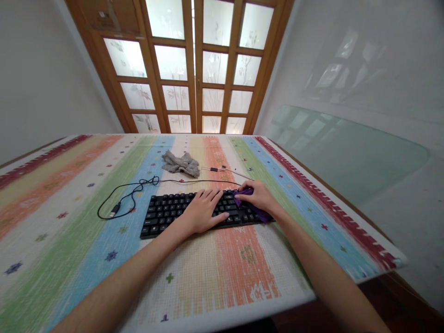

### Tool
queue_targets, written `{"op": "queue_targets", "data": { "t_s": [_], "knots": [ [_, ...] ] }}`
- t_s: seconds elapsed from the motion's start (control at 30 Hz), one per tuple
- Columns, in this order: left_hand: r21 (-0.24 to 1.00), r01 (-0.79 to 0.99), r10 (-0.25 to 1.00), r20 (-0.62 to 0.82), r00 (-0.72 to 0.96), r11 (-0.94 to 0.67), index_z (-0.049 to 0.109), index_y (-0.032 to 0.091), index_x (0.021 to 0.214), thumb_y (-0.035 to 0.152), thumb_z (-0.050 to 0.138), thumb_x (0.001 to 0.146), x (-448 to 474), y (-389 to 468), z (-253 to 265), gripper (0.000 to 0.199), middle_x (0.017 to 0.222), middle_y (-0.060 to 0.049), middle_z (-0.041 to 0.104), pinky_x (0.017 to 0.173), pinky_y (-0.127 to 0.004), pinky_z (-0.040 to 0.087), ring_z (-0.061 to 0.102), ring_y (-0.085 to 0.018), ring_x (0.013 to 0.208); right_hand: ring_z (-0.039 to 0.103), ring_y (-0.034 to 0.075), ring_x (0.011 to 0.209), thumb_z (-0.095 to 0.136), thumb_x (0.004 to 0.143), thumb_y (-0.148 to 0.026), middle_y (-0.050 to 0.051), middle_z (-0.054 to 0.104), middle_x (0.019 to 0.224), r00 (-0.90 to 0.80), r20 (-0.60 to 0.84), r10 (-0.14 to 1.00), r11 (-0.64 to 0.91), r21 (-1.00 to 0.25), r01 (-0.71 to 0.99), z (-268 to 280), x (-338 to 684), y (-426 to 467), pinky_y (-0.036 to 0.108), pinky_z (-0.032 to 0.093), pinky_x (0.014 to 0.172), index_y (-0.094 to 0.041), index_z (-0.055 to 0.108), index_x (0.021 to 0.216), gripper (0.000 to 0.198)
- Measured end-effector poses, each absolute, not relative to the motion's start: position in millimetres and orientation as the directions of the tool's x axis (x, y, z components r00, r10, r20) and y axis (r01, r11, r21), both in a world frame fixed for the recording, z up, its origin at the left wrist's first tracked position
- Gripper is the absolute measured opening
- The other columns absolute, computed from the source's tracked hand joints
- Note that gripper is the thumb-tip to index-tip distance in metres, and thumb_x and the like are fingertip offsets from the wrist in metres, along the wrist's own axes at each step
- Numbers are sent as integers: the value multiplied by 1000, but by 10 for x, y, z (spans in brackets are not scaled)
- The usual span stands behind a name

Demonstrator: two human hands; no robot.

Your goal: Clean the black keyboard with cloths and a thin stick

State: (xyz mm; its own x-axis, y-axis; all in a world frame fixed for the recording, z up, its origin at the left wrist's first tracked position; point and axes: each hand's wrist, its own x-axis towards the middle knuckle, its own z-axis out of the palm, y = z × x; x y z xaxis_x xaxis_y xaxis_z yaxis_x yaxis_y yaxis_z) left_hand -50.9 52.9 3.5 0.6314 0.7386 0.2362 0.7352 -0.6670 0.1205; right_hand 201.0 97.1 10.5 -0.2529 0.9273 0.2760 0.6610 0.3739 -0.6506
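A black keyboard [163,216] lies on the striped tablecloth in front of me. My left hand [204,210] rests flat on the middle of its keys, fingers spread. Toward the keyboard's right end, my right hand [258,196] pinches a purple cloth [262,215] and presses it against the keys near the top edge. Part of the cloth trails down over the right-hand keys. Both hands and the cloth hide some of the keys.
The keyboard's black cable [120,186] loops to the left and ends in a USB plug [115,210]. Behind the keyboard lie a crumpled grey cloth [181,163] and a thin tool with a dark part [214,169]. A glass panel [333,143] leans along the right wall.
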Motion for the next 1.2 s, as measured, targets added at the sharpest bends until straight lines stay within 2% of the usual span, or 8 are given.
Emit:
{"op": "queue_targets", "data": {
  "t_s": [0.23, 0.43, 0.57, 0.73, 0.97, 1.1, 1.2],
  "knots": [
    [108, 729, 728, 253, 637, -676, 39, 13, 150, 69, 28, 98, -515, 539, 11, 77, 153, -17, 44, 115, -49, 27, 43, -33, 138, 68, 21, 77, 76, 71, -30, 2, 75, 77, -256, 278, 926, 377, -626, 683, 141, 1978, 990, 32, 48, 76, -22, 70, 71, 10],
    [128, 725, 728, 259, 634, -677, 37, 14, 151, 69, 26, 98, -516, 535, 8, 77, 154, -17, 43, 115, -50, 27, 41, -32, 139, 69, 20, 75, 75, 70, -26, 2, 76, 77, -257, 259, 931, 365, -669, 648, 157, 1984, 1010, 32, 50, 76, -22, 68, 67, 9],
    [137, 723, 730, 253, 635, -677, 39, 13, 150, 68, 26, 98, -517, 534, 13, 77, 155, -17, 43, 116, -50, 27, 41, -33, 140, 71, 22, 78, 75, 69, -26, 2, 77, 79, -222, 275, 936, 353, -694, 628, 135, 1978, 994, 33, 51, 77, -22, 66, 65, 10],
    [146, 719, 728, 259, 635, -679, 39, 15, 150, 68, 28, 98, -520, 540, 17, 76, 155, -17, 43, 115, -51, 28, 41, -33, 140, 71, 23, 79, 76, 71, -33, 3, 77, 81, -171, 301, 938, 338, -692, 637, 82, 1959, 968, 35, 52, 78, -22, 66, 67, 16],
    [140, 731, 740, 231, 632, -668, 40, 13, 149, 67, 32, 97, -519, 533, 39, 75, 155, -17, 42, 116, -49, 27, 40, -32, 141, 69, 22, 75, 78, 69, -34, 4, 75, 76, -124, 277, 953, 287, -686, 669, 109, 1901, 949, 33, 50, 73, -21, 67, 66, 18],
    [127, 735, 740, 226, 633, -667, 40, 13, 149, 67, 32, 98, -515, 534, 43, 75, 155, -17, 42, 117, -49, 27, 41, -32, 141, 68, 21, 72, 78, 68, -30, 3, 74, 72, -119, 260, 958, 268, -675, 687, 140, 1893, 970, 32, 49, 69, -22, 65, 62, 16],
    [127, 736, 742, 218, 634, -665, 39, 11, 149, 66, 31, 98, -512, 533, 50, 76, 155, -18, 43, 116, -50, 28, 40, -33, 141, 69, 21, 74, 77, 67, -25, 2, 75, 75, -134, 235, 963, 264, -703, 660, 142, 1913, 994, 32, 50, 72, -22, 63, 60, 15]
  ]
}}
